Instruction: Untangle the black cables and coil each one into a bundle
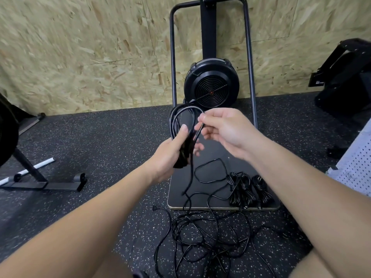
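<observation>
We are coiling 1 thin black rubber cable (181, 119): our left hand (170, 155) grips the loops, our right hand (222, 129) pinches the strand, which next needs another wrap.

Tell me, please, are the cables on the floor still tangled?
Tangled: the cables on the floor lie in loose crossing loops, unlike the wrapped bundles nearby.

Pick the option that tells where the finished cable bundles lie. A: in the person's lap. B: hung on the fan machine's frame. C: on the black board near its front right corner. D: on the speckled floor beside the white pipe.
C: the coiled bundles lie side by side on the black board, near its front right corner, while the loose tangle lies on the floor in front.
</observation>
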Available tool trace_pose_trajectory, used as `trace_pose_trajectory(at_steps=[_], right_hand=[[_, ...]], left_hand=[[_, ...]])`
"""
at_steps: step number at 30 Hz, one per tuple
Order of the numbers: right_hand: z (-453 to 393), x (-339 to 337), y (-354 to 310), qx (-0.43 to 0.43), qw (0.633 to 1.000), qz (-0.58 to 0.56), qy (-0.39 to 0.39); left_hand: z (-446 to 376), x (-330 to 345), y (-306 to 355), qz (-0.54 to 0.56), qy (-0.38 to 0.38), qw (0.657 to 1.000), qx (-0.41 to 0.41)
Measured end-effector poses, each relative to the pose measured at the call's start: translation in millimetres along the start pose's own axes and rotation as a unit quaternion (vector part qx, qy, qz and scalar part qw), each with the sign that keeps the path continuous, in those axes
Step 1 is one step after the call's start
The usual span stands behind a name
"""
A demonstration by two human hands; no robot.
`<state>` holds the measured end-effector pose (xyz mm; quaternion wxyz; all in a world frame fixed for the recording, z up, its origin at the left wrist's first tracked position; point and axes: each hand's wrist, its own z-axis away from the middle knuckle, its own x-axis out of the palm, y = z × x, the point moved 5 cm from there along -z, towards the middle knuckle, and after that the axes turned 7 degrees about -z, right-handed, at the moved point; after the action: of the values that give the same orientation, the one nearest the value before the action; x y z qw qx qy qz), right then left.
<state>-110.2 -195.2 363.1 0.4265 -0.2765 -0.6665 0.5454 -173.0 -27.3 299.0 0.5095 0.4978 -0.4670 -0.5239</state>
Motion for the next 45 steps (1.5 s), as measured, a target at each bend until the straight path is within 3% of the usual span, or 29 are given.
trace_pose_trajectory(at_steps=[5,9,12,15,17,20,25,30,33,35,38,40,42,45], right_hand=[[1,-7,-3,-0.073,0.993,0.036,0.089],[6,-5,-4,-0.093,0.989,0.025,0.111],[3,-9,0,-0.087,0.991,-0.002,0.099],[-5,-18,14,-0.031,0.992,0.107,0.064],[-3,-13,32,0.05,0.981,0.185,-0.025],[9,-1,66,0.159,0.953,0.215,-0.144],[4,-3,104,0.2,0.934,0.269,-0.122],[-1,-5,102,0.237,0.954,0.147,-0.106],[-8,-14,91,0.18,0.968,0.176,-0.015],[-8,-11,78,0.097,0.936,0.338,0.009],[3,13,57,0.011,0.855,0.515,-0.058],[12,27,45,-0.006,0.841,0.528,-0.113],[16,32,36,0.0,0.869,0.475,-0.138],[16,29,36,0.035,0.942,0.311,-0.121]], left_hand=[[6,22,11,0.0,-0.073,0.997,0.032],[7,19,15,-0.092,-0.036,0.994,0.05],[5,15,14,-0.08,0.018,0.994,0.066],[2,7,15,-0.027,0.063,0.995,0.074],[1,2,18,0.019,0.084,0.993,0.081],[-1,-6,20,0.069,0.119,0.987,0.085],[-5,-19,21,0.115,0.166,0.973,0.109],[-6,-40,24,0.081,0.212,0.967,0.119],[-5,-53,22,0.032,0.242,0.963,0.117],[-6,-54,20,-0.028,0.253,0.961,0.104],[-7,-56,16,-0.141,0.254,0.954,0.075],[-8,-57,12,-0.169,0.218,0.961,0.035],[-7,-51,7,-0.149,0.151,0.977,-0.018],[-1,-31,4,-0.131,0.072,0.987,-0.058]])
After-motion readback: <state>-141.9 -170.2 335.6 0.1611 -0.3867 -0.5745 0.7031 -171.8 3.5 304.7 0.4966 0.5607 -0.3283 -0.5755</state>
